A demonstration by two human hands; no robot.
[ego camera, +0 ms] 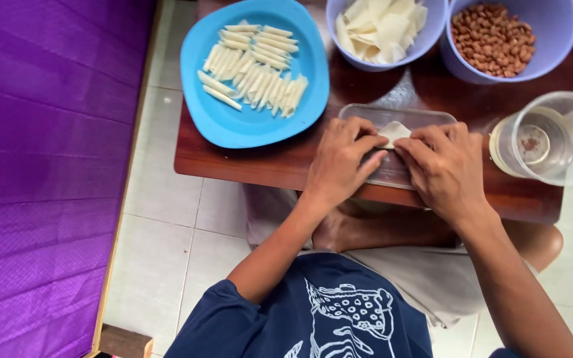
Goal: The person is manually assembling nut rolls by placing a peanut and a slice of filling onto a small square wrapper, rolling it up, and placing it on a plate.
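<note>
Mid-roll: your left hand (339,159) and right hand (442,166) pinch the wrapper (394,131) on the clear tray (426,118); next, tighten evenly.

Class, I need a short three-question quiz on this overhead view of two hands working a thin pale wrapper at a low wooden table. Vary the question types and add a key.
1. True or false: the round blue plastic plate holds rolled pale pastry sticks.
2. Which bowl holds the brown peanuts? A) the lilac bowl at the far right B) the lilac bowl beside the plate
3. Fill in: the left hand and right hand press a thin pale wrapper on a clear rectangular ____.

Key: 1 true; 2 A; 3 tray. The clear plastic cup at the right plays no part.
</note>
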